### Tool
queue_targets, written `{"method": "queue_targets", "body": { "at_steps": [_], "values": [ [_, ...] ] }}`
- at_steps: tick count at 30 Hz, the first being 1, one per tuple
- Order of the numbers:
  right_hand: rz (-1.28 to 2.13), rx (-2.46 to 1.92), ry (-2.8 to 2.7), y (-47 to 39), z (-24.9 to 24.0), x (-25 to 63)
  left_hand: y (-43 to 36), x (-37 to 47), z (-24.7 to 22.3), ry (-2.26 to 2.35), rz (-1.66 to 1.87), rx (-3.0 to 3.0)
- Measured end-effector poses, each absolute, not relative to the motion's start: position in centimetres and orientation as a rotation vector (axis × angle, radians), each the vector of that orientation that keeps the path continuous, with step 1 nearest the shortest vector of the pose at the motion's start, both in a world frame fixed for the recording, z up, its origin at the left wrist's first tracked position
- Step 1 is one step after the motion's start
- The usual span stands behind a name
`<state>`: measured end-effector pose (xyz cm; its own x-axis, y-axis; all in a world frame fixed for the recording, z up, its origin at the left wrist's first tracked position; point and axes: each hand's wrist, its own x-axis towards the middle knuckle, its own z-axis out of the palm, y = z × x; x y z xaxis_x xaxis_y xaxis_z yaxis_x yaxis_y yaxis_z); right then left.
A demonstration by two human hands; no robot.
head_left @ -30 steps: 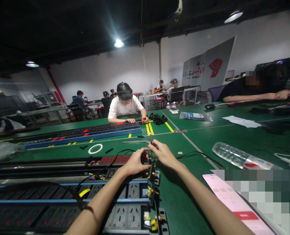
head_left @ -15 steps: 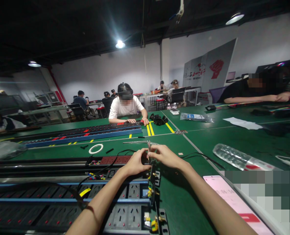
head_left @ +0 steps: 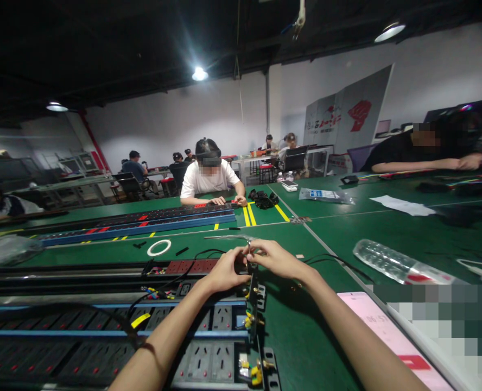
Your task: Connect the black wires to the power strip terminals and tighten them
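Both hands meet at the right end of the far power strip, the one with brown sockets (head_left: pixel 192 266). My left hand (head_left: pixel 229 267) curls round that end, thumb and fingers closed on it. Beside it, my right hand (head_left: pixel 274 256) has its fingers pinched together at a thin upright piece; its exact kind is hidden by the fingers. Nearer me lie power strips with black sockets (head_left: pixel 223 317). Black end brackets (head_left: pixel 270 369) stand at their right ends, with yellow-sleeved wire terminals (head_left: pixel 256 374) showing at the open end.
A white ring (head_left: pixel 158 248) and small black pieces lie beyond the strips. To the right are a clear plastic bottle (head_left: pixel 387 260) and a lit phone (head_left: pixel 371 315). Across the green table (head_left: pixel 306 331) a co-worker in a white shirt (head_left: pixel 208 182) handles other strips.
My right hand's fingers have shifted slightly at the thin piece, and its wrist has turned a little. The left hand stays in place.
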<state>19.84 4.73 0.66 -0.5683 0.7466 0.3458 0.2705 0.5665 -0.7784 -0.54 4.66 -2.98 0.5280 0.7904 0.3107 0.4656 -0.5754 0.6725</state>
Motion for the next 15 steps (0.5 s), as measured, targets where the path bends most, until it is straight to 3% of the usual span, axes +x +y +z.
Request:
{"method": "queue_targets", "body": {
  "at_steps": [9,15],
  "values": [
    [0.913,-0.87,-2.016,4.8,0.1,19.4,4.8,-0.7,-3.1,1.057,0.819,2.274],
    [0.986,-1.03,-1.604,7.0,-4.1,17.8,4.8,-0.8,-3.3,1.073,0.801,2.274]
  ]
}}
